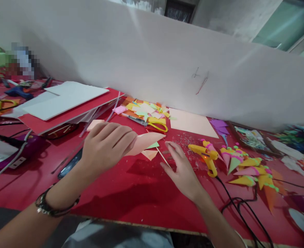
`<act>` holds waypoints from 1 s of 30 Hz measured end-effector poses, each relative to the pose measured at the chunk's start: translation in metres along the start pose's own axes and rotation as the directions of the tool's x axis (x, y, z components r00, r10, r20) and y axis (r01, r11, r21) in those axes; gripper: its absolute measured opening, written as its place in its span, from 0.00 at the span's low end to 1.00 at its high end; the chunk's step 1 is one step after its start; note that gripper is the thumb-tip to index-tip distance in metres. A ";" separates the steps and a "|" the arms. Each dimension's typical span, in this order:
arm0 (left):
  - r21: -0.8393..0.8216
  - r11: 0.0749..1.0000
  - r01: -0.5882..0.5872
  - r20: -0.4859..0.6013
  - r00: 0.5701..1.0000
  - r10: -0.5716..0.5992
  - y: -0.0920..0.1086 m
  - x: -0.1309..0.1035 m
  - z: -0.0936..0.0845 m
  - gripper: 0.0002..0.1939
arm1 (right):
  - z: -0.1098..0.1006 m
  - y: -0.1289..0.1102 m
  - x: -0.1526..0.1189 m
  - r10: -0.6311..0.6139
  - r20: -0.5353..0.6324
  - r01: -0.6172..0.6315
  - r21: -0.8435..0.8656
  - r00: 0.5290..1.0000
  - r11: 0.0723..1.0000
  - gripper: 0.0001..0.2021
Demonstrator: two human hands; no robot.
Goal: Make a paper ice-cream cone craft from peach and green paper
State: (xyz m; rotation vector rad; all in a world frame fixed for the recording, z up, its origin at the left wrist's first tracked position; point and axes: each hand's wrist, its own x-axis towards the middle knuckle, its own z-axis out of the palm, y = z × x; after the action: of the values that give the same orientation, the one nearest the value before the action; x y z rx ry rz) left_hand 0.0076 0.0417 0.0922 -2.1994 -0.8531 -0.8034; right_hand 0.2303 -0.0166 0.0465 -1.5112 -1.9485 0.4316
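Two bare hands work over one red table (pixel 141 196). The left hand (pixel 107 146), with one dark beaded bracelet (pixel 51 206) at its wrist, is curled nearly closed around one piece of peach paper (pixel 148 140), whose pointed end sticks out to the right, near the middle of the table; the thumb is hidden. The right hand (pixel 184 172) is open, thumb and fingers spread apart, beside one thin white stick (pixel 162 155); whether it touches the stick I cannot tell. Between the hands lie one small peach triangle (pixel 150 155) and one green scrap (pixel 154 145). Beyond them are one pair of yellow-handled scissors (pixel 158 126), a heap of coloured paper scraps (pixel 144 109) too jumbled to count, and one large peach sheet (pixel 191 123) against the pale wall. To the right sits one yellow glue gun (pixel 206 156), a small orange light glowing on it, then a cluster of paper cones (pixel 243 181) trimmed in pink and green, several overlapping, so no sure count. One dark phone (pixel 70 165) lies partly behind the left forearm.
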 end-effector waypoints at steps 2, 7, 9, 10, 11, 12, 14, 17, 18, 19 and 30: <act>-0.016 1.000 0.012 -0.055 0.998 -0.013 -0.001 -0.001 -0.005 0.02 | -0.003 0.004 -0.004 0.019 -0.012 -0.019 -0.008 1.000 1.000 0.25; -0.108 0.993 -0.042 -0.096 0.995 0.031 -0.001 -0.001 -0.016 0.05 | -0.011 0.006 -0.014 0.031 -0.069 -0.031 -0.006 0.997 1.000 0.25; -0.164 0.973 -0.159 -0.071 0.986 0.149 0.005 0.001 -0.020 0.04 | -0.017 0.000 -0.019 -0.010 -0.116 0.005 -0.047 0.993 0.999 0.26; -0.201 0.955 -0.218 -0.034 0.976 0.215 0.010 0.001 -0.022 0.06 | -0.021 -0.003 -0.021 -0.041 -0.139 0.031 -0.071 0.989 0.997 0.26; -0.243 0.934 -0.263 0.013 0.962 0.274 0.016 0.002 -0.022 0.08 | -0.025 -0.007 -0.024 -0.078 -0.154 0.065 -0.092 0.985 0.994 0.27; -0.289 0.914 -0.284 0.043 0.950 0.309 0.024 0.001 -0.022 0.10 | -0.029 -0.012 -0.026 -0.118 -0.151 0.102 -0.110 0.981 0.989 0.27; -0.389 0.874 -0.290 0.100 0.930 0.353 0.041 -0.002 -0.021 0.11 | -0.034 -0.019 -0.030 -0.193 -0.059 0.185 -0.121 0.979 0.975 0.28; -0.503 0.836 -0.221 0.145 0.932 0.333 0.065 -0.009 -0.016 0.08 | -0.032 -0.025 -0.033 -0.262 0.193 0.281 -0.077 0.946 0.957 0.24; -0.528 0.827 -0.192 0.171 0.930 0.325 0.071 -0.011 -0.015 0.08 | -0.030 -0.025 -0.033 -0.264 0.238 0.287 -0.066 0.935 0.956 0.20; -0.548 0.821 -0.163 0.197 0.928 0.316 0.076 -0.013 -0.013 0.08 | -0.027 -0.024 -0.033 -0.262 0.248 0.285 -0.064 0.933 0.956 0.16; -0.545 0.834 0.088 0.453 0.867 0.205 0.066 -0.029 0.001 0.07 | -0.032 0.016 -0.043 -0.024 -0.067 0.032 0.120 0.997 0.992 0.06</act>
State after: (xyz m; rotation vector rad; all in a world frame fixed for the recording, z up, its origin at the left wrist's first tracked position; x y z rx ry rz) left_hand 0.0387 -0.0064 0.0490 -3.0255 -0.8477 -0.4799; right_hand 0.2695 -0.0567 0.0494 -1.4019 -1.8564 0.4734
